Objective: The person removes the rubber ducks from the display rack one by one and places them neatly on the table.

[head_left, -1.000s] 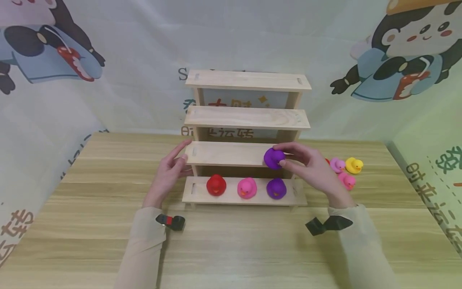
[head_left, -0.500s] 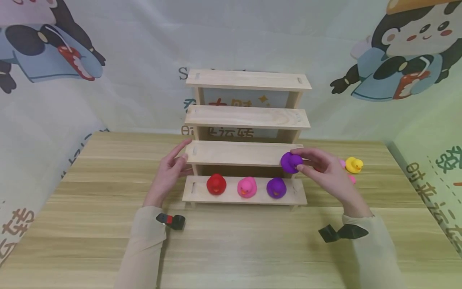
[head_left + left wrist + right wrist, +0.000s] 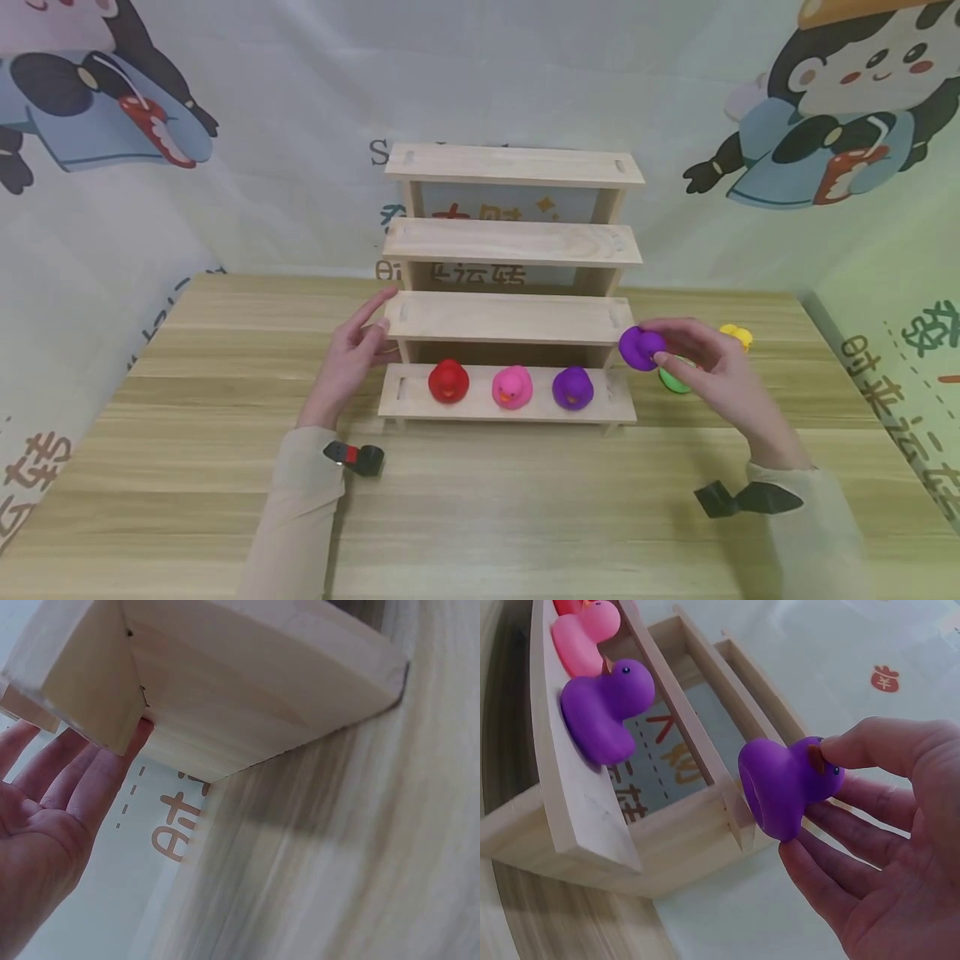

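Note:
In the head view, my right hand (image 3: 716, 392) pinches a purple rubber duck (image 3: 640, 348) in the air, just past the right end of the second step of a wooden stepped shelf (image 3: 510, 317). Seen from the right wrist, thumb and fingertips hold this duck (image 3: 776, 784) tilted, by its head and body. My left hand (image 3: 351, 358) touches the second step's left end. Its fingers (image 3: 97, 780) reach out fairly straight against the wood in the left wrist view. On the lowest step sit a red duck (image 3: 448, 382), a pink duck (image 3: 512, 387) and another purple duck (image 3: 573, 388).
Right of the shelf, a green object (image 3: 677, 377) and a yellow duck (image 3: 737, 336) lie on the wooden table (image 3: 480, 517), partly hidden by my right hand. A printed cloth backdrop (image 3: 300, 167) stands behind and at both sides.
My right hand has carried the purple duck rightward, from over the second step to beyond its right end. The pink and light purple ducks at right are now covered. My left hand stays put.

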A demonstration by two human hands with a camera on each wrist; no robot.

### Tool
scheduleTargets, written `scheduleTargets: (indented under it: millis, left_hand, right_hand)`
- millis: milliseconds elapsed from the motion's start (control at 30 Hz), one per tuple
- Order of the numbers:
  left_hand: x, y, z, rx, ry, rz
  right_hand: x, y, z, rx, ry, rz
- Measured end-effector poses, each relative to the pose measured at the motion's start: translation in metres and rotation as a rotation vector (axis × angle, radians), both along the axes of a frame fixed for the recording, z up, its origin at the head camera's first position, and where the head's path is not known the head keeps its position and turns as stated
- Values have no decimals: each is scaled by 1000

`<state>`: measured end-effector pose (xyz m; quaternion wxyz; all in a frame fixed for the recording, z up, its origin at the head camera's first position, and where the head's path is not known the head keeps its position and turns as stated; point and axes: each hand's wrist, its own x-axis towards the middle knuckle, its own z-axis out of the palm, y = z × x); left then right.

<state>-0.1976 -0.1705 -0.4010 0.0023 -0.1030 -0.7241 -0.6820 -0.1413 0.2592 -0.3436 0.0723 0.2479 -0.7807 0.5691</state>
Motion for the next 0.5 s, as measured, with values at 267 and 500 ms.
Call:
scheduleTargets:
  millis: [267, 500]
  left_hand:
    - [0, 0, 1, -2, -12, -9]
    - [1, 0, 2, 2, -13, -17]
  right_hand:
    - [6, 18, 0, 47, -18, -44]
    - [11, 32, 1, 75, -57, -84]
